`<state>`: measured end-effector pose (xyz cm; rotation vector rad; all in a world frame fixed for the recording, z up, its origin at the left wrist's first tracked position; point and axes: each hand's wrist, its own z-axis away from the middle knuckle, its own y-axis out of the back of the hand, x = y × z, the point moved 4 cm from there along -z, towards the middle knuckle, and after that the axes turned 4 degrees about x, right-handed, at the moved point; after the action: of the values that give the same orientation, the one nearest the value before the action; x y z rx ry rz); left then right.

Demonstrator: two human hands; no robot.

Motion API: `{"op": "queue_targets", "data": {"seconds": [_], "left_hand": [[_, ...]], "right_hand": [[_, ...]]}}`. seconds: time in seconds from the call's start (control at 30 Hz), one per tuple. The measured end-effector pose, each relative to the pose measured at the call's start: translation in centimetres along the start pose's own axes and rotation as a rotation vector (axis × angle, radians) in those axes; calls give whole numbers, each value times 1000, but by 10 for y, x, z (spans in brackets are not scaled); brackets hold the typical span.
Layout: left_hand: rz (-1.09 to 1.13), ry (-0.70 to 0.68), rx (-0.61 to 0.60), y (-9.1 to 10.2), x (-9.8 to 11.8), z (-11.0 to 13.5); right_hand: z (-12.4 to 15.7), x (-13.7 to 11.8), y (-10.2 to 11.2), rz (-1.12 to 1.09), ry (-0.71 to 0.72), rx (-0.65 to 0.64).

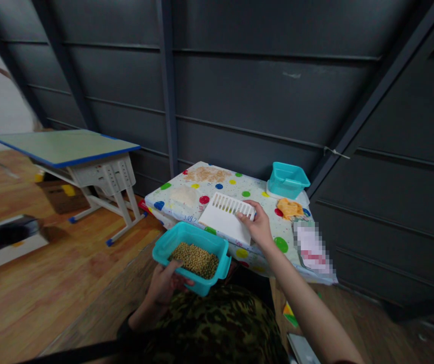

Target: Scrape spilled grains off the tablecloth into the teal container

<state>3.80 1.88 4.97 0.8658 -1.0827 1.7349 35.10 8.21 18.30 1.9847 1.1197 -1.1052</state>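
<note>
My left hand (166,283) grips the near left side of a turquoise plastic container (219,242), thumb over the rim, held in front of the table edge. Inside lie round beans (194,259), mostly yellowish, with greener ones towards the right. My right hand (258,225) is closed on the right end of a white slotted plastic piece (222,223). Its row of slots runs along the far side, and its plain part slopes down to the table's front edge. Whether it rests on the tabletop, I cannot tell.
A dotted cloth (246,194) covers the table. On it are a pale grain patch (206,175), a whitish heap (184,195), another turquoise container (288,179), an orange cloth (290,208) and a blurred packet (313,247). A green-topped desk (69,146) stands left; a dark wall (240,91) rises behind.
</note>
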Motion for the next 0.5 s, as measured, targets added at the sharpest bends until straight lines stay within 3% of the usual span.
{"op": "queue_targets", "data": {"seconds": [0.13,0.3,0.37,0.5], "left_hand": [[4,-15,3,-4,6,5],[-2,-5,21,-7,16,10],[-11,3,-4,-6,17,10],[-26,20,-48,1,14,7]], "right_hand": [[-5,-6,8,8,20,-1],[-40,-5,30,106,95,247],[-54,-1,29,131,108,289],[-73,9,7,163,119,231]]}}
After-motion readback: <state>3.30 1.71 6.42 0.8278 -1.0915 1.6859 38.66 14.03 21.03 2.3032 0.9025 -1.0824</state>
